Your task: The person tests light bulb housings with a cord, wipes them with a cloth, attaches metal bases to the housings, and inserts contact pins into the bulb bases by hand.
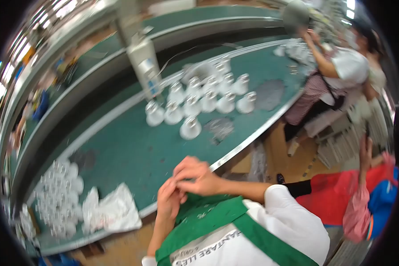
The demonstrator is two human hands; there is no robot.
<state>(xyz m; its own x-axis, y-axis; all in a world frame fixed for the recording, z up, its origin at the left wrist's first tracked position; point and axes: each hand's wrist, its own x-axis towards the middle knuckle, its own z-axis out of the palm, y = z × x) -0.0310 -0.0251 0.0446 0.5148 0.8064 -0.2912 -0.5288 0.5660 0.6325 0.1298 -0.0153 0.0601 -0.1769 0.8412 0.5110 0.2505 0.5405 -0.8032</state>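
My left hand (167,198) and my right hand (196,176) meet in front of the green apron, at the near edge of the green table (133,153). The fingers of both are curled and pressed together, fingertip to fingertip. Whatever they hold, if anything, is hidden or too small to make out. Beyond them on the table stands a group of white bell-shaped pieces with narrow necks (191,106). One white bell-shaped piece (190,128) sits slightly apart, closest to my hands.
At the left lie many more white pieces (60,195) packed together, beside a crumpled white bag (113,210). A grey-white post (144,62) rises behind the group. Co-workers (341,66) stand along the right; a person in red and pink (341,195) is close by.
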